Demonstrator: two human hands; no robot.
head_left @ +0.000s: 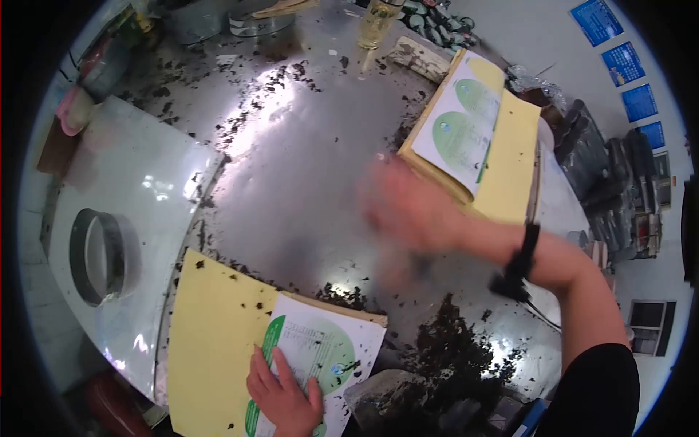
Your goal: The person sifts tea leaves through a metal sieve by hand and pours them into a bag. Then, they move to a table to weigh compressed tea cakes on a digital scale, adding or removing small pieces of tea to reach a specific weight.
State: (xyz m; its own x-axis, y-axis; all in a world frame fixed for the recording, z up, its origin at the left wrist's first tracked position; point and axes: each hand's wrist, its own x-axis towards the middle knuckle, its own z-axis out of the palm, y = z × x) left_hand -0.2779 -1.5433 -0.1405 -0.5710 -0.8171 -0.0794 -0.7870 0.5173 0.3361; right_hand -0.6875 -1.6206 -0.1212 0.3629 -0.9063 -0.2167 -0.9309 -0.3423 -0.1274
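Left hand [282,395] spread flat on printed paper sheet [328,348]; right hand [408,207], too blurred to tell, above shiny steel table [306,167].

Cannot resolve fingers of the right hand [408,207]: smeared by motion, spread or closed not determinable. Cut off at the wrist by the lower picture edge: left hand [282,397]; truncated there too, the yellow sheets [211,342] beneath it. Too small to read: print on the leaflet [320,349] under that hand, and on the blue wall notices [624,64].
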